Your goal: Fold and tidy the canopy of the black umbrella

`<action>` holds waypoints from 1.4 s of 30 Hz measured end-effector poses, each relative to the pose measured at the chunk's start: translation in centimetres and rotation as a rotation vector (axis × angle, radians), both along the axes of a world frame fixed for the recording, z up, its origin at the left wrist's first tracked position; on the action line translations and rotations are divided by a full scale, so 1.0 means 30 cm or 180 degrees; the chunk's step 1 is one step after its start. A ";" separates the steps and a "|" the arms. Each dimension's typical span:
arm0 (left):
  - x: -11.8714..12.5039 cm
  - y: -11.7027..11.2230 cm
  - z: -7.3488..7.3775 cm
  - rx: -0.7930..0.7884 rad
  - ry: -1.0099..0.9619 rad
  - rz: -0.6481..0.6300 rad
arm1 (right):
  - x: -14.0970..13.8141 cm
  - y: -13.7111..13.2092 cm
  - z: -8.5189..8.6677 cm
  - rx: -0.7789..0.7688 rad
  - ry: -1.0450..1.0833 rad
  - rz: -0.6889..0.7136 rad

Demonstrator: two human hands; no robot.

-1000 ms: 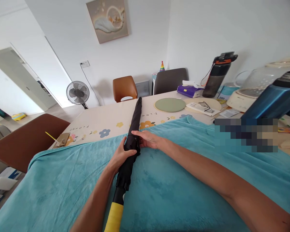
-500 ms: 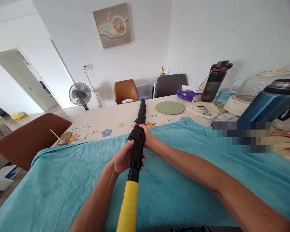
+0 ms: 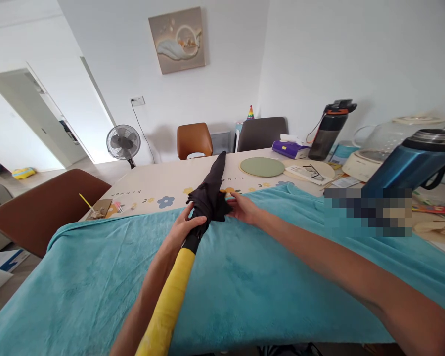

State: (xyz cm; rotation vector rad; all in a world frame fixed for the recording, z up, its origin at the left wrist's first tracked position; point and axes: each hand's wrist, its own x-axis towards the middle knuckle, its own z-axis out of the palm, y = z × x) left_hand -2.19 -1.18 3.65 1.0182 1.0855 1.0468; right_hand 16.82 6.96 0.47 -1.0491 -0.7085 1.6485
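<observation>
Hands gather black umbrella (image 3: 209,190): left hand (image 3: 183,228) curled round canopy, right hand (image 3: 244,207) pinching fabric; keep folds tight, even.

Lying lengthwise on the turquoise fleece blanket (image 3: 244,287): the folded black yellow-handled umbrella (image 3: 207,198), pointing far; sitting far right: the blue steel jug (image 3: 411,163).

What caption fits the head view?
Both hands, left and right, grip a black umbrella over a teal blanket.

Teal blanket (image 3: 244,287) over table; green mat (image 3: 262,166), glasses (image 3: 311,171), blue flask (image 3: 411,163), fan (image 3: 123,142).
</observation>
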 end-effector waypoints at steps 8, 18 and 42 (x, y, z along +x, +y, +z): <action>0.041 -0.001 -0.054 0.0454 0.1797 0.0265 | -0.025 -0.320 0.089 -0.0329 -0.0405 0.1346; 0.158 -0.030 -0.038 0.0965 0.3052 0.0346 | -0.158 -0.599 0.025 -0.0453 0.0430 0.1306; 0.095 -0.200 -0.077 -0.0835 -0.0751 -0.0997 | -0.091 -0.584 0.138 -0.0263 0.1262 0.0895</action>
